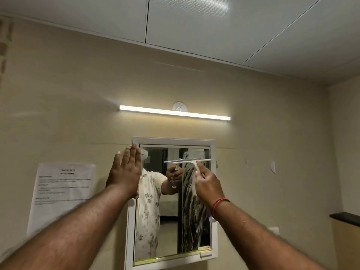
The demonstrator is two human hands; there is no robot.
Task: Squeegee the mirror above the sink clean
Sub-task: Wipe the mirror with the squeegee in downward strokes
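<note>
- White squeegee [188, 161] sits high on the mirror [167, 221]. The long axis of its blade is nearly level, with the right end tipped slightly upward. The handle runs down from the blade into the right hand [208, 184].
- The blade spans the right half of the glass, close under the top of the white frame [131, 221].
- Soapy streaks [191, 207] run down the glass below the blade. The left half is clearer and reflects a person in a flower-patterned shirt.
- The mirror hangs on a beige wall [68, 104], under a lit tube light [175, 113] and a pale panelled ceiling [214, 26]. A printed paper notice [62, 191] is stuck to the wall left of the mirror, and a dark ledge [344, 218] shows at the far right.
- The left hand [125, 172] is flat, fingers straight and close together, laid over the upper left corner of the frame and the wall beside it.
- The right hand's fingers are curled round the squeegee handle, and a red thread [219, 203] circles that wrist.
- The two hands are well apart, one at each side of the glass.
</note>
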